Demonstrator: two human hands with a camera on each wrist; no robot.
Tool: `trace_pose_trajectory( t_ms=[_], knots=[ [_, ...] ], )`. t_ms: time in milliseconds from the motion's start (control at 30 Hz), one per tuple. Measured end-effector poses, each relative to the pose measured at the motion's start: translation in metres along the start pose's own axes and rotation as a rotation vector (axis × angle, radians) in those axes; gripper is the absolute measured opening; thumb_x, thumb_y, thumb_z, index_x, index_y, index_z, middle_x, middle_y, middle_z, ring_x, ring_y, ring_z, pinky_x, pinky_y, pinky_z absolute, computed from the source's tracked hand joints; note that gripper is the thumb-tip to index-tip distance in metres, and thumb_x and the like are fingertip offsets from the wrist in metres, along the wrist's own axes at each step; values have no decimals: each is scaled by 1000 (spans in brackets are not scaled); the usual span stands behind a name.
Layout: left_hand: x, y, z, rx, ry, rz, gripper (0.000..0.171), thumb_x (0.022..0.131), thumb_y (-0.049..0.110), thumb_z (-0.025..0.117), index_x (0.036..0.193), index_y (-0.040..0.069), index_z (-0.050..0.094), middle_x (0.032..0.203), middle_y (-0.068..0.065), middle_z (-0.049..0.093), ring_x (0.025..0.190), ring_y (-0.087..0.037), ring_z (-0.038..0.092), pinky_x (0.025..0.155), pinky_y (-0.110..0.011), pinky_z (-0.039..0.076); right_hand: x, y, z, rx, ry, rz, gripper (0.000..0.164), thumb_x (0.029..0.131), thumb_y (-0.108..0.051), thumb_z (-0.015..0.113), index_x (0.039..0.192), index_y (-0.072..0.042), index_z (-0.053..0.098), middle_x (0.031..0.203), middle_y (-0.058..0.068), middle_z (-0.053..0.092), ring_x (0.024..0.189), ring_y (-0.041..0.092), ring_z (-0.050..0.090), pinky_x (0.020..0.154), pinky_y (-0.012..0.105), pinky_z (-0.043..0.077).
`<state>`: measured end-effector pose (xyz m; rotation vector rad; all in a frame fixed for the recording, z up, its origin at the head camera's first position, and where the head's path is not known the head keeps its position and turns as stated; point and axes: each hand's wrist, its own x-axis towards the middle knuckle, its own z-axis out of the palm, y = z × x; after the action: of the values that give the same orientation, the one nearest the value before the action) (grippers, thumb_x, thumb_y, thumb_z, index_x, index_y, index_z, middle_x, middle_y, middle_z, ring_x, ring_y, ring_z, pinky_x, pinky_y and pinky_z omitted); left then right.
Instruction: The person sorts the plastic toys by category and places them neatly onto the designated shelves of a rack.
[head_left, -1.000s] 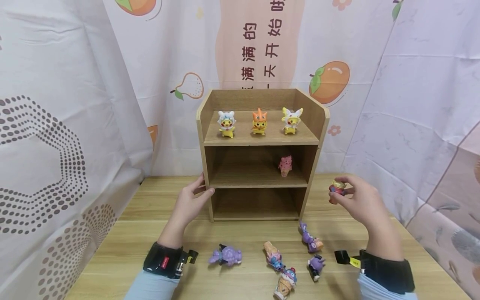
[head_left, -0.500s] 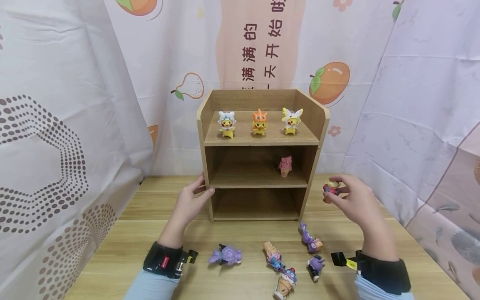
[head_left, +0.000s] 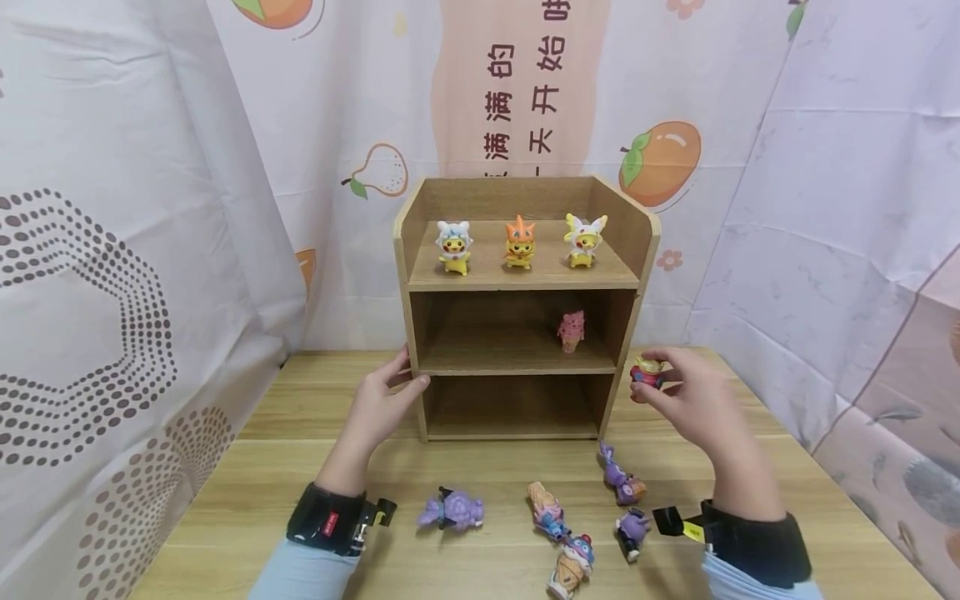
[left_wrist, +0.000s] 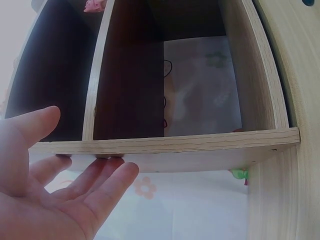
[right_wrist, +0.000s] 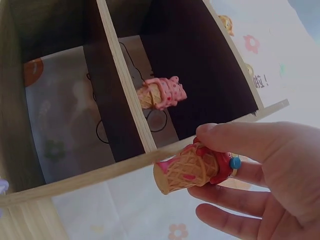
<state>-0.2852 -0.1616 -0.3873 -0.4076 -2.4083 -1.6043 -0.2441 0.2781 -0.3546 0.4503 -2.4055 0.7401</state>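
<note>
In the head view a wooden shelf (head_left: 517, 282) stands upright on the table. My left hand (head_left: 386, 402) touches its left side, with extended fingers against the outer face and the thumb by the front edge. In the left wrist view those fingertips (left_wrist: 131, 169) rest against the side panel. My right hand (head_left: 693, 400) pinches an ice-cream-cone figurine (right_wrist: 187, 172) with a red top, just right of the shelf; its upper part is partly hidden by my fingers. A pink ice-cream-cone figurine (head_left: 572, 332) stands on the middle level, at the right.
Three yellow figurines in costume hoods (head_left: 519, 246) stand on the top level. On the table in front lie a purple figurine (head_left: 452, 510), two cone figurines (head_left: 572, 567) at the middle, and two more purple figurines (head_left: 632, 531) at the right. A printed curtain (head_left: 337, 100) hangs behind.
My right hand has moved left with the cone figurine, closer to the shelf's right side. The left hand, the shelf and the other figurines have stayed in place.
</note>
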Motion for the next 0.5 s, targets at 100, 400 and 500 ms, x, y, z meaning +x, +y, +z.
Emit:
trace_pose_trajectory(
  t_ms=[100,400,500],
  knots=[
    [0,1,0,-3,-1,2,67,98,25,70,156,7,41,151,-18,50,128,-37,57,94,-46,56,0,-3,4,-1,3,-7,43,83,-4,84,121,-1,65,108,18,69,82,31,71,68,48,61],
    [1,0,0,-7,-7,7,68,98,23,70,156,5,39,151,-19,49,128,-38,56,94,-46,55,2,-9,13,2,16,-66,42,82,-4,85,119,-4,66,109,13,69,86,25,67,68,46,62],
    [1,0,0,-6,-7,7,68,98,23,70,156,5,39,151,-19,49,128,-38,56,94,-46,55,2,-11,15,3,18,-78,42,82,-4,86,119,-5,66,107,11,69,85,23,67,68,46,62]
  ],
)
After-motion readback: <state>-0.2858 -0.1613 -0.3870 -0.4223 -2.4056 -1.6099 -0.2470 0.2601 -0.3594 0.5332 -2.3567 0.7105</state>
